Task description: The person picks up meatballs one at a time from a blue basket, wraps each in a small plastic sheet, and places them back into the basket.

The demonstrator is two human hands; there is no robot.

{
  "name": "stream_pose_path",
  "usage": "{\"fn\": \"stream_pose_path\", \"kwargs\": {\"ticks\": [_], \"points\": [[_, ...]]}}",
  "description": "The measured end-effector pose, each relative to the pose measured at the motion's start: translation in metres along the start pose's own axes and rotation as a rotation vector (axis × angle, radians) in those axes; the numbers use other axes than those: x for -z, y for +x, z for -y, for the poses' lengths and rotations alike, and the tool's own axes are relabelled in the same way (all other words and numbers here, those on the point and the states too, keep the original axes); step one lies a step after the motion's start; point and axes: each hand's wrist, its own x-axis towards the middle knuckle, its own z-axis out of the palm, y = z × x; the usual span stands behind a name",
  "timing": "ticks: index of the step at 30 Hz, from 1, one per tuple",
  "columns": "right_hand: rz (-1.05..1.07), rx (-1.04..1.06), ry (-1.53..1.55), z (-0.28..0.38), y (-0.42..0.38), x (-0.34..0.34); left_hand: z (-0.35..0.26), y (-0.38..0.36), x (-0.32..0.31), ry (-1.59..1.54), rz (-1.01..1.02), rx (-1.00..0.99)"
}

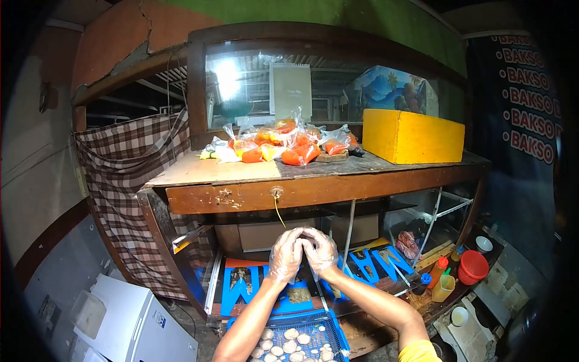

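Hands, left (284,254) and right (319,250), in thin clear plastic gloves, fingertips pressed together, perhaps shaping something hidden between them, above blue slotted plastic tray (333,333) of pale round dough balls (291,345).

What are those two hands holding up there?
It cannot be told: the left hand and right hand, both in clear plastic gloves, press together, hiding anything between them.
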Motion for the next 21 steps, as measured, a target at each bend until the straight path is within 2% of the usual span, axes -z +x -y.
{"fn": "stream_pose_path", "kwargs": {"ticks": [4, 10, 13, 17, 21], "points": [[-0.015, -0.042, 0.158, 0.027, -0.015, 0.005, -0.018, -0.009, 0.012, -0.030, 0.012, -0.044], [0.043, -0.050, 0.059, 0.045, -0.052, 0.007, -0.035, -0.034, 0.029, -0.064, 0.064, 0.015], [0.027, -0.176, 0.254, 0.049, -0.072, 0.002, -0.037, -0.052, 0.033, -0.069, 0.072, 0.035], [0.080, -0.188, 0.144, 0.051, -0.091, 0.003, -0.043, -0.071, 0.040, -0.051, 0.086, 0.084], [0.118, -0.236, 0.180, 0.054, -0.110, 0.004, -0.051, -0.088, 0.042, -0.061, 0.093, 0.152]]}}
